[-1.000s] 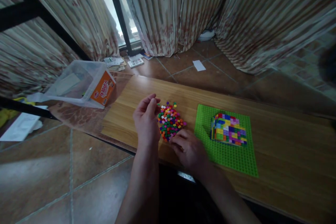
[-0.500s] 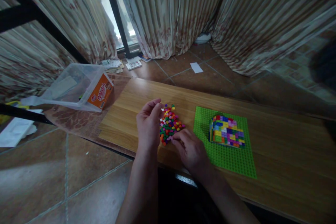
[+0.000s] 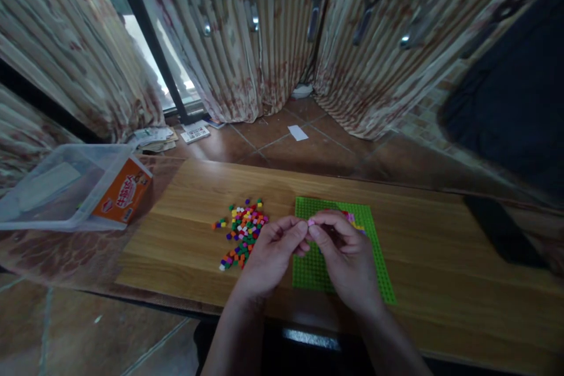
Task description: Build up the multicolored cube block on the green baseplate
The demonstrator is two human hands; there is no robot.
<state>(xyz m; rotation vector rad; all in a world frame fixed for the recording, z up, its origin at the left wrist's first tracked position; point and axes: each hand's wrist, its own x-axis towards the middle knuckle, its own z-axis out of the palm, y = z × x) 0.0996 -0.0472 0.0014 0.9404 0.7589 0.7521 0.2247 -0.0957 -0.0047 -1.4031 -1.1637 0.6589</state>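
My right hand (image 3: 350, 255) is closed in a pinch on a small pink toy brick (image 3: 311, 222) above the green baseplate (image 3: 304, 270). My left hand (image 3: 277, 247) is closed too, its thumb and fingertips meeting right beside the pink brick; whatever lies between them is hidden. Behind my right hand, the multicoloured brick build (image 3: 352, 220) on the baseplate is mostly covered, with only its far edge showing. A loose pile of small coloured bricks (image 3: 247, 226) lies on the wooden board just left of my left hand.
A clear plastic box with an orange label (image 3: 126, 191) lies at the left end of the wooden board (image 3: 176, 235). Toward the right lies a dark flat object (image 3: 506, 232). Dark clothing of another person (image 3: 511, 94) seems to fill the upper right. Papers (image 3: 152, 138) lie near the curtains.
Both hands have left the brick pile and come together over the baseplate, the right one carrying the pink brick. The camera view has shifted, and the dark shape at right shows larger.
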